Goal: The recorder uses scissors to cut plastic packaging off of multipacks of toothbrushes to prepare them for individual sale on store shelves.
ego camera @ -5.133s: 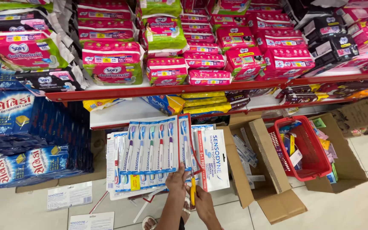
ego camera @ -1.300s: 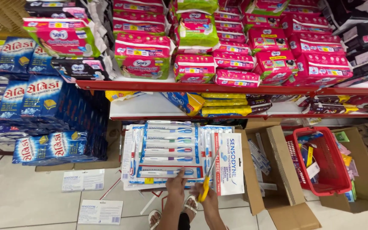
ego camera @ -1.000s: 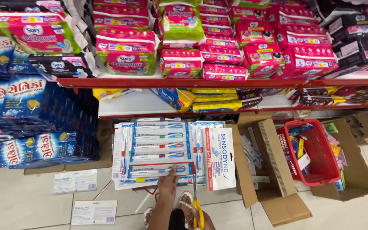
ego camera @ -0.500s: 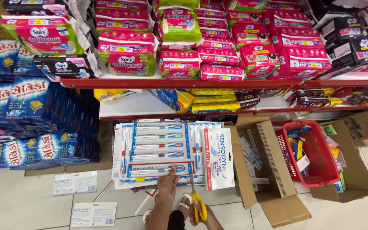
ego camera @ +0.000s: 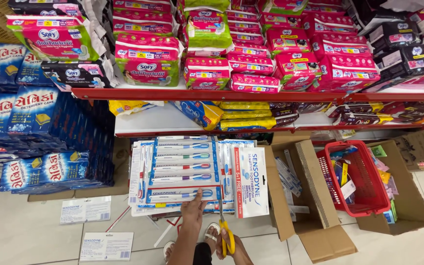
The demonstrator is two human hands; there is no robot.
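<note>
Since the earlier frame our right hand has dropped from the card sheet's edge to below it, while our left hand has slid up onto the sheet's lower edge.

Largest around us, the red-edged shelves carry pink, green and black sanitary-pad packs on top and yellow and blue pouches on the white level below. At left stands a stack of blue detergent-cake packs.

An open cardboard box on the floor holds white toothbrush packs. Beside it a second carton holds a tilted red shopping basket filled with small colourful items.

In the middle, the sheet of carded toothbrushes leans against the low shelf. Our left hand lies flat and spread on its bottom row. Our right hand is closed around yellow-handled scissors, blades pointing up to the sheet's lower edge.

Two loose white cards lie on the floor tiles.
</note>
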